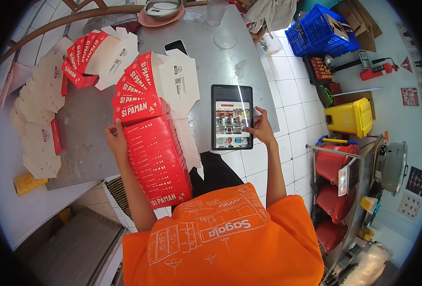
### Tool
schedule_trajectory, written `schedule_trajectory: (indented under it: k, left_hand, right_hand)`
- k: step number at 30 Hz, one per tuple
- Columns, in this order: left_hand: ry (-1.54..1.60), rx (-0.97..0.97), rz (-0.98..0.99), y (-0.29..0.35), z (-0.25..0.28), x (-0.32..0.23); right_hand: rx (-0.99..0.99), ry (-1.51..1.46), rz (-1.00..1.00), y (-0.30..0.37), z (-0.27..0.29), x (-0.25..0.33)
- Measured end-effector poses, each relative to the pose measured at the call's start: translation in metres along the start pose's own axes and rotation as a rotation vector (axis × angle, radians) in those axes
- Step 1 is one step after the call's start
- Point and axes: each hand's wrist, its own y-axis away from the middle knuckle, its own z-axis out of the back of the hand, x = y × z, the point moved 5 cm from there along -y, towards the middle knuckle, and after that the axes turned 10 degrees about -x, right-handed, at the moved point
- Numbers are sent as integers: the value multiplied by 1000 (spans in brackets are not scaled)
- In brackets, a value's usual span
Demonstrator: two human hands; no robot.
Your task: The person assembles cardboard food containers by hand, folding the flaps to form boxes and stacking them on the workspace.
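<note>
Resting against the near left edge of a fanned stack of flat red-and-white cartons [156, 159], the left hand [115, 140] has its fingers loosely spread along the stack's side, clamped on nothing. The stack lies just left of the black tablet [232, 117] on the steel table [220, 62], its near end overhanging the table edge. The right hand [261, 128] touches the tablet's right rim, forefinger extended onto the screen, fingers otherwise relaxed and holding nothing. Judged by appearance, the cartons are light, thin, glossy paperboard: stiff singly, prone to slide over one another, best squared and pinched across both long sides. More cartons [103, 52] lie fanned beyond the tablet's far left.
</note>
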Motion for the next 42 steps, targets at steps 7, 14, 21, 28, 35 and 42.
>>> schedule_trajectory:
  k: [7,14,21,28,35,42]
  left_hand:
    - [5,-6,23,-2,1,-1]
    - [-3,-33,-1,-3,1,2]
    - [-33,-38,-1,-3,1,5]
    - [-45,-35,5,-3,1,3]
    - [-20,-47,-37,-3,1,0]
    - [-1,-51,-17,-3,2,2]
  right_hand:
    - [-160,190,68,-18,-3,15]
    - [-92,420,312,-15,-7,31]
    - [43,157,-97,-9,3,14]
    - [132,77,81,10,6,3]
    - [215,272,197,12,2,13]
    - [222,83,104,10,6,-3]
